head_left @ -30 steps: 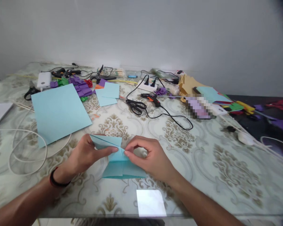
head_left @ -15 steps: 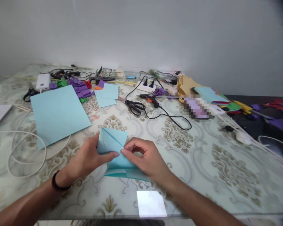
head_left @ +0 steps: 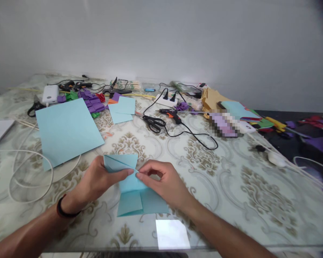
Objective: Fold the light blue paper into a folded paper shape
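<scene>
A folded light-blue sheet of paper (head_left: 129,202) is held between my two hands above the table's front middle. My left hand (head_left: 102,179) grips its left side, thumb lying across the front and the fingers hidden behind. On the other side my right hand (head_left: 164,179) pinches a fold near the paper's middle, thumb against forefinger, close to the left thumb's tip. The upper part shows a slanting crease, and a lower flap spreads toward me.
A large light-blue sheet (head_left: 70,130) lies at left over a white cable. Farther back are smaller blue squares (head_left: 126,105), scissors (head_left: 154,123), a glue gun (head_left: 171,114) with its black cord, a power strip (head_left: 165,100) and purple folded papers (head_left: 93,102).
The paper's top has tipped lower and left, and its lower flap has swung open toward me. Both hands keep their hold, shifted slightly left.
</scene>
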`<state>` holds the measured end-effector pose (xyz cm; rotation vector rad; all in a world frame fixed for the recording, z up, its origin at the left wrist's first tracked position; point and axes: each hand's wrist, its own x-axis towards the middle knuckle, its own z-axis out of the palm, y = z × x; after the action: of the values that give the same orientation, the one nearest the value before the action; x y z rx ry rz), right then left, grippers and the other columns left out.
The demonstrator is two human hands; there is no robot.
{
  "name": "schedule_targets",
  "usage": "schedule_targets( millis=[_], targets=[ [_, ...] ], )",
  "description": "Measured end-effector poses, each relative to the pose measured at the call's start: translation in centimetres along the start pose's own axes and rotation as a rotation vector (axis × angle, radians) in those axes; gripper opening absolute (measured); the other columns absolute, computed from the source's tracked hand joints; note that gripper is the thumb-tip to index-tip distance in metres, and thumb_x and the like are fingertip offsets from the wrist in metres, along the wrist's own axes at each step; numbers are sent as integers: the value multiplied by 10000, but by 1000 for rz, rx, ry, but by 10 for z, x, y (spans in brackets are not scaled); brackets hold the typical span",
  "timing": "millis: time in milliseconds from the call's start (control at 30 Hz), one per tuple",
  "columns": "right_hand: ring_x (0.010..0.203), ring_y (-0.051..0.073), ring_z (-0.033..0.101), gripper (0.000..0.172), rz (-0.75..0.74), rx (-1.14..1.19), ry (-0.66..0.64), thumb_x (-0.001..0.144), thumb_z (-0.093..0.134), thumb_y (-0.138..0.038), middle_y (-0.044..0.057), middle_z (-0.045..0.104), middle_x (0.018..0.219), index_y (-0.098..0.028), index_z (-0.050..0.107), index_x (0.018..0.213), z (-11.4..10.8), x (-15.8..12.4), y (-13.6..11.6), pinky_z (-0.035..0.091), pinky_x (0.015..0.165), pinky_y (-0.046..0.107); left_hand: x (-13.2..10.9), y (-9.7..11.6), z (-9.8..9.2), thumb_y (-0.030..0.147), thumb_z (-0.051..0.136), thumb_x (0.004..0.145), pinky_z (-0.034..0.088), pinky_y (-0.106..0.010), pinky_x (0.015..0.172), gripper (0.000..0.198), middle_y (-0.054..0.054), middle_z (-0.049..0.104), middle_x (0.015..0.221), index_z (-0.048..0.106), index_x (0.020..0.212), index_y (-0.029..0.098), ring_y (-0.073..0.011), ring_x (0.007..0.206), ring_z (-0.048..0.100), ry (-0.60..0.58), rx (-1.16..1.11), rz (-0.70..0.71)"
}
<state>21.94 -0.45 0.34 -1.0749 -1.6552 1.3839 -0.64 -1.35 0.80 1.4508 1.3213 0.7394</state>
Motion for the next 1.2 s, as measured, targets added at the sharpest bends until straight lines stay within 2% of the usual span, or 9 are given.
schedule_targets(
  millis=[67, 200, 367, 533, 633, 767, 967, 1200],
  targets=[
    [715, 170, 659, 163, -17, -26, 5, 881, 744, -333, 18, 733, 756, -216, 737, 767, -1, 0, -1, 511, 667, 300, -1, 2, 1, 477, 822, 796, 473, -249, 632, 338, 18, 640, 716, 685, 735, 174, -146, 677, 547, 91, -22, 7],
    [699, 161, 629, 168, -92, -78, 23, 888, 734, -289, 9, 702, 727, -215, 720, 738, 0, -1, -2, 478, 661, 300, -2, 2, 6, 454, 843, 780, 505, -248, 677, 323, 21, 680, 744, 705, 772, 163, -148, 693, 578, 100, -18, -2],
    [724, 166, 635, 157, -33, 30, 26, 872, 755, -332, 15, 698, 757, -213, 712, 779, 3, -1, -2, 500, 685, 306, -3, 5, 9, 463, 845, 775, 520, -246, 651, 337, 5, 698, 730, 706, 729, 159, -151, 678, 598, 147, -8, 31],
    [731, 154, 627, 135, -35, 117, 5, 855, 753, -290, 7, 676, 775, -212, 682, 771, 4, 0, -1, 507, 691, 296, -5, 13, 5, 429, 823, 810, 541, -251, 729, 279, -10, 770, 851, 773, 867, 161, -177, 781, 659, 57, -8, 60],
    [728, 154, 627, 130, -71, 78, 4, 846, 752, -262, 13, 679, 789, -208, 674, 758, 7, -1, -1, 507, 688, 299, -5, 13, 3, 441, 810, 836, 515, -247, 725, 295, -2, 742, 819, 756, 860, 152, -173, 780, 645, 23, 27, 75],
    [733, 160, 642, 121, -86, 65, 9, 857, 743, -267, 18, 685, 788, -205, 682, 774, 9, -1, 0, 513, 684, 299, -5, 15, 4, 432, 834, 800, 481, -250, 647, 299, -6, 709, 756, 732, 783, 151, -165, 716, 612, 92, 29, 63],
    [777, 172, 651, 86, -77, 56, -24, 863, 735, -249, 17, 700, 811, -207, 695, 799, 5, -1, 4, 514, 741, 319, -6, 25, 5, 368, 886, 715, 507, -265, 640, 255, -21, 705, 739, 748, 753, 157, -184, 707, 620, 167, -67, 64],
    [743, 161, 626, 141, 47, 73, -45, 826, 754, -286, 2, 681, 766, -198, 669, 756, -1, 2, 3, 497, 731, 318, -3, 32, -17, 375, 911, 675, 512, -242, 587, 262, -8, 726, 703, 743, 712, 176, -172, 665, 631, 313, -64, 83]
  ],
)
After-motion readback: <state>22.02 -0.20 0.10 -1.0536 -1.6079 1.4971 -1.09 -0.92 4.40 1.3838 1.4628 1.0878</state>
